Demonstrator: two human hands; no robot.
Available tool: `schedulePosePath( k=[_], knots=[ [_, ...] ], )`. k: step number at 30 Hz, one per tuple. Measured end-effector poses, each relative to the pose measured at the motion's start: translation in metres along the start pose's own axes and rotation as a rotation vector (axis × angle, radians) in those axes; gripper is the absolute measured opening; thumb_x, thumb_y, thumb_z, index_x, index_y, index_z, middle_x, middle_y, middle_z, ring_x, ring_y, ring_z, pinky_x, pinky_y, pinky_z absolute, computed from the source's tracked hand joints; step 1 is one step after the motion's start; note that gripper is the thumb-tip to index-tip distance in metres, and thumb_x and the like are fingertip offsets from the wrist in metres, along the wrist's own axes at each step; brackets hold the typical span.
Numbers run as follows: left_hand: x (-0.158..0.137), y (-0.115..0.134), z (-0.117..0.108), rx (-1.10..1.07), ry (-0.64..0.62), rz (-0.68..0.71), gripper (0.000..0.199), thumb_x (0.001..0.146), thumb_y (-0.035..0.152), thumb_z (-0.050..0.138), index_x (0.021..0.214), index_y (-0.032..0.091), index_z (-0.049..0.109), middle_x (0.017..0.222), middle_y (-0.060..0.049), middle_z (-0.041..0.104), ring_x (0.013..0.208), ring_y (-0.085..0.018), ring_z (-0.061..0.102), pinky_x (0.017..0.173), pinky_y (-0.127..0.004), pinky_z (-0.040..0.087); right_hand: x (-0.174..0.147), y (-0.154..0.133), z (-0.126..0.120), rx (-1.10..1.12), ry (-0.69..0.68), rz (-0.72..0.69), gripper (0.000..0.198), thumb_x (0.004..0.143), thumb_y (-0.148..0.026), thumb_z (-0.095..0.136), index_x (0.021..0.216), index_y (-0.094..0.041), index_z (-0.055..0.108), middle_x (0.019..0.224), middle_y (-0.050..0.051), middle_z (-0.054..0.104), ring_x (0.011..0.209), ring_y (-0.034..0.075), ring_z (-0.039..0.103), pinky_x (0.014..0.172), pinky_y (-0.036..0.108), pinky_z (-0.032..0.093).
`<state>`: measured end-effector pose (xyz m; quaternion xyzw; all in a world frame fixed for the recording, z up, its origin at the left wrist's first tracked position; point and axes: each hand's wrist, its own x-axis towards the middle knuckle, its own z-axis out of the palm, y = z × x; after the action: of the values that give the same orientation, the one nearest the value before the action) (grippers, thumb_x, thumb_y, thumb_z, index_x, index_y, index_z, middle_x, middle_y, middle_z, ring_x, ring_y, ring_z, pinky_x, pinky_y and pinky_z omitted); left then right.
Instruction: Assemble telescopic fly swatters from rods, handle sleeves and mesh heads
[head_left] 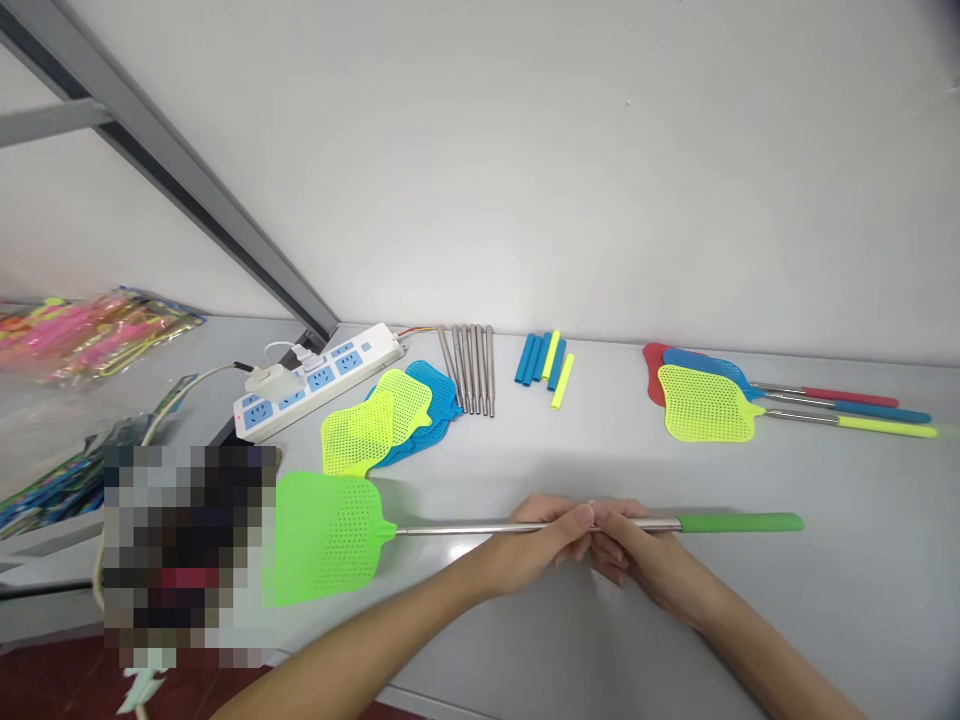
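A green fly swatter (330, 540) with a metal telescopic rod and a green grip lies across both my hands, its perforated head to the left. My left hand (536, 545) is closed round the middle of the rod, thumb on top. Close beside it, my right hand (637, 550) closes on the thicker part of the rod, just left of the green grip (741, 522). The two thumbs meet or nearly meet. Behind the swatter head lie loose yellow heads (358, 432) and blue heads (431, 385).
Metal rods (474, 370) and blue and yellow grip sleeves (534, 360) lie along the wall. Three swatters in red, blue and yellow (709, 403) rest at the right. A power strip (322, 380) with plugs stands left, near a metal frame post (217, 210) and bagged goods (97, 335).
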<state>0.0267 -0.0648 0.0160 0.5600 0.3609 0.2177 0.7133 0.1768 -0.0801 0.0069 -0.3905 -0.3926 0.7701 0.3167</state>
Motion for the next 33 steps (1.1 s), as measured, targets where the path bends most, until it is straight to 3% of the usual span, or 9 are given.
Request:
schedulePosePath(
  k=[5, 11, 22, 33],
  knots=[
    [0.001, 0.001, -0.001, -0.066, -0.033, 0.016, 0.037, 0.081, 0.038, 0.034, 0.053, 0.014, 0.039, 0.05, 0.004, 0.033, 0.049, -0.007, 0.029, 0.047, -0.022, 0.022, 0.001, 0.004, -0.001, 0.019, 0.024, 0.009, 0.038, 0.078, -0.036, 0.041, 0.046, -0.018, 0.035, 0.045, -0.004, 0.028, 0.043, 0.008, 0.029, 0.043, 0.025, 0.023],
    [0.0, 0.0, -0.001, -0.175, -0.052, -0.067, 0.033, 0.08, 0.031, 0.032, 0.05, 0.016, 0.033, 0.043, 0.005, 0.029, 0.044, -0.007, 0.028, 0.048, -0.023, 0.026, 0.002, 0.007, 0.002, 0.037, 0.072, -0.001, 0.038, 0.078, -0.035, 0.04, 0.045, -0.018, 0.03, 0.044, -0.005, 0.024, 0.042, 0.008, 0.026, 0.044, 0.025, 0.022],
    [0.003, -0.014, 0.01, -0.317, 0.117, 0.003, 0.035, 0.077, 0.029, 0.035, 0.046, 0.018, 0.024, 0.04, 0.006, 0.02, 0.041, -0.006, 0.021, 0.044, -0.023, 0.021, 0.003, 0.01, 0.012, 0.129, 0.217, -0.034, 0.038, 0.076, -0.032, 0.042, 0.046, -0.019, 0.022, 0.046, -0.006, 0.016, 0.043, 0.007, 0.015, 0.042, 0.025, 0.013],
    [0.001, -0.012, 0.006, -0.279, 0.12, -0.016, 0.034, 0.077, 0.029, 0.035, 0.047, 0.018, 0.024, 0.04, 0.006, 0.022, 0.041, -0.006, 0.022, 0.043, -0.023, 0.019, 0.0, 0.004, 0.011, 0.166, 0.272, -0.003, 0.039, 0.075, -0.032, 0.045, 0.048, -0.02, 0.018, 0.047, -0.007, 0.012, 0.043, 0.007, 0.011, 0.041, 0.025, 0.01]
  ],
)
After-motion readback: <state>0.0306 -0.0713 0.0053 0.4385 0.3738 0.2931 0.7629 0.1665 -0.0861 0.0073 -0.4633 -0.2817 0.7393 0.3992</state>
